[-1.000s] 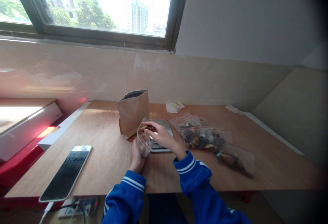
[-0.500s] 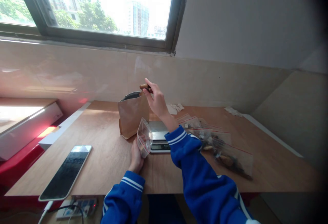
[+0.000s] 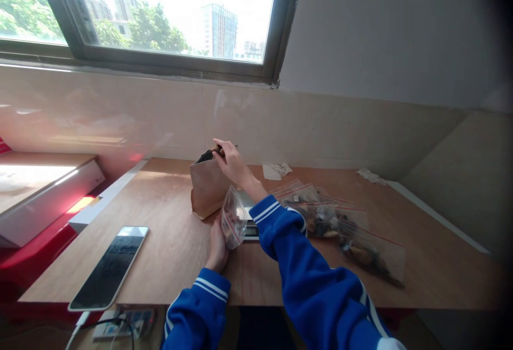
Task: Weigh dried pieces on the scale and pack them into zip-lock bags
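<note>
My left hand [image 3: 217, 248] is closed around the lower side of a clear zip bag [image 3: 233, 219], which stands tilted with its mouth upward. Something pale brown shows faintly through its plastic. My right hand [image 3: 234, 165] is at the open top of a brown paper bag [image 3: 208, 187]; its fingers are pinched on a brown, dried-looking piece [image 3: 218, 149] whose kind I cannot make out. Behind the zip bag a flat kitchen scale [image 3: 251, 231] is partly hidden by the bag and my right forearm.
Several filled zip bags [image 3: 360, 254] with dark and brown pieces overlap at the right. A phone [image 3: 110, 267] on a charging cable lies at the left. Crumpled white paper [image 3: 281, 169] sits by the wall. Beneath the table edge is a power strip [image 3: 138, 324].
My right hand has come down from above the paper bag to its opening, with the brown piece still in its fingers. The left hand still grips the zip bag.
</note>
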A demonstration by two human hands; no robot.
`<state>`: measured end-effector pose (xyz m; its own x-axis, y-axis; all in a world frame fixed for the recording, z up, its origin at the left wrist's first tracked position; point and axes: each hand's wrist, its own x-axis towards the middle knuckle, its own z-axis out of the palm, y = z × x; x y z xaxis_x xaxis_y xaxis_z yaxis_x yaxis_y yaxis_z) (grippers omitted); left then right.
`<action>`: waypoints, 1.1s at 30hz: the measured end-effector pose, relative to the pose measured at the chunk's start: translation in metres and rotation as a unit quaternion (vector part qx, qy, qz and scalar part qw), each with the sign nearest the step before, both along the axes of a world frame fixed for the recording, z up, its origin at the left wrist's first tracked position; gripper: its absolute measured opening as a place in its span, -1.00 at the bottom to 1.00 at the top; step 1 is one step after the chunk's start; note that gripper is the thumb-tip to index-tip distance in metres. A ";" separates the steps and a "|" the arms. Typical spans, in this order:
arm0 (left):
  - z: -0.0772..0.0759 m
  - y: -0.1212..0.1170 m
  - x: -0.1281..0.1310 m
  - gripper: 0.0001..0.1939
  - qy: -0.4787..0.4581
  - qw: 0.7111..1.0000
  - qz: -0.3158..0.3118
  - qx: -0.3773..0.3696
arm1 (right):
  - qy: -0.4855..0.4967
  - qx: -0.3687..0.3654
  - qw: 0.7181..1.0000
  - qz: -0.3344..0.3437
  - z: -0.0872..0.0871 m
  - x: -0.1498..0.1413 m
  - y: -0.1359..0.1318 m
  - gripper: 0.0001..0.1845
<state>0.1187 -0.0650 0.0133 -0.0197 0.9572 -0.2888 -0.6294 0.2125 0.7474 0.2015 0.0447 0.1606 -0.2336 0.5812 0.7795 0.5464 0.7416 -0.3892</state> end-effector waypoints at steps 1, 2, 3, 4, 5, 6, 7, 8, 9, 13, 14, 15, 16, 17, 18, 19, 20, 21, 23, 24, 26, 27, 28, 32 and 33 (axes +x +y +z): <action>0.001 0.000 0.000 -0.67 -0.001 1.000 -0.001 -0.001 | 0.002 0.003 1.000 0.005 0.000 0.001 -0.003 -0.60; 0.001 0.000 0.000 -0.67 -0.001 1.000 -0.002 -0.001 | 0.008 0.002 1.000 0.009 -0.001 0.001 -0.006 -0.60; 0.001 -0.001 0.000 -0.66 -0.002 1.000 -0.004 0.000 | 0.017 -0.001 1.000 0.010 -0.001 0.002 -0.009 -0.61; 0.002 -0.001 0.000 -0.66 -0.002 1.000 -0.006 0.001 | 0.025 -0.006 1.000 0.010 -0.002 0.002 -0.012 -0.63; 0.002 -0.002 -0.001 -0.66 -0.001 1.000 -0.006 0.003 | 0.029 -0.011 0.999 0.010 -0.002 0.002 -0.015 -0.65; 0.002 -0.002 -0.001 -0.66 0.000 1.000 -0.007 0.004 | 0.027 -0.013 0.999 0.010 -0.002 0.003 -0.017 -0.68; 0.002 -0.002 -0.001 -0.67 0.002 1.000 -0.007 0.006 | 0.019 -0.013 1.000 0.010 -0.002 0.004 -0.019 -0.71; 0.002 -0.003 -0.001 -0.68 0.004 1.000 -0.008 0.007 | 0.005 -0.012 1.000 0.009 -0.003 0.005 -0.022 -0.73; 0.002 -0.003 -0.001 -0.69 0.005 1.000 -0.008 0.008 | -0.012 -0.011 1.000 0.007 -0.002 0.006 -0.024 -0.73; 0.003 -0.002 0.000 -0.69 0.006 1.000 -0.013 0.012 | -0.059 -0.016 0.998 -0.004 -0.001 0.009 -0.033 -0.65; 0.003 -0.002 0.000 -0.68 0.004 1.000 -0.013 0.012 | -0.059 -0.016 0.998 -0.002 0.000 0.010 -0.036 -0.64; 0.002 -0.002 0.000 -0.68 0.000 1.000 -0.013 0.012 | -0.055 -0.016 0.998 0.001 0.002 0.010 -0.038 -0.63; 0.002 -0.001 0.000 -0.67 -0.005 1.000 -0.014 0.012 | -0.047 -0.014 0.999 0.001 0.004 0.011 -0.041 -0.63; 0.002 -0.001 0.000 -0.67 -0.012 1.000 -0.017 0.013 | -0.034 -0.011 0.999 -0.001 0.006 0.012 -0.045 -0.64; 0.001 -0.002 -0.001 -0.66 -0.018 1.000 -0.020 0.014 | -0.018 -0.009 1.000 -0.006 0.009 0.014 -0.049 -0.65; 0.001 -0.002 -0.001 -0.64 -0.024 0.999 -0.024 0.017 | 0.003 -0.009 1.000 -0.009 0.011 0.017 -0.055 -0.67; 0.001 -0.002 -0.001 -0.62 -0.028 0.999 -0.028 0.019 | 0.023 -0.016 1.000 -0.007 0.013 0.020 -0.062 -0.69; 0.001 -0.003 -0.001 -0.60 -0.032 0.999 -0.033 0.021 | 0.039 -0.034 0.999 0.005 0.015 0.024 -0.070 -0.71; 0.002 -0.004 -0.002 -0.55 -0.036 0.998 -0.039 0.027 | 0.049 -0.107 0.992 0.052 0.016 0.035 -0.090 -0.73; 0.003 -0.005 -0.001 -0.54 -0.038 0.998 -0.038 0.031 | 0.041 -0.159 0.983 0.077 0.015 0.040 -0.100 -0.74; 0.005 -0.007 -0.001 -0.56 -0.049 0.997 -0.027 0.045 | -0.007 -0.256 0.962 0.093 0.008 0.050 -0.119 -0.76; 0.005 -0.007 -0.001 -0.57 -0.055 0.997 -0.019 0.052 | -0.044 -0.295 0.951 0.086 0.003 0.053 -0.126 -0.77; 0.006 -0.008 -0.001 -0.58 -0.061 0.996 -0.015 0.058 | -0.087 -0.327 0.938 0.078 -0.003 0.054 -0.132 -0.77; 0.005 -0.007 -0.002 -0.62 -0.074 0.995 -0.002 0.064 | -0.206 -0.371 0.902 0.080 -0.030 0.048 -0.137 -0.75; 0.004 -0.007 -0.003 -0.65 -0.075 0.995 0.007 0.065 | -0.206 -0.363 0.905 0.081 -0.035 0.045 -0.135 -0.75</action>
<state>0.1161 -0.0717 0.0172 0.0009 0.9865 -0.1640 -0.7385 0.1113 0.6650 0.2462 -0.0906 0.1252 -0.5462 0.8370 0.0321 0.6629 0.4555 -0.5942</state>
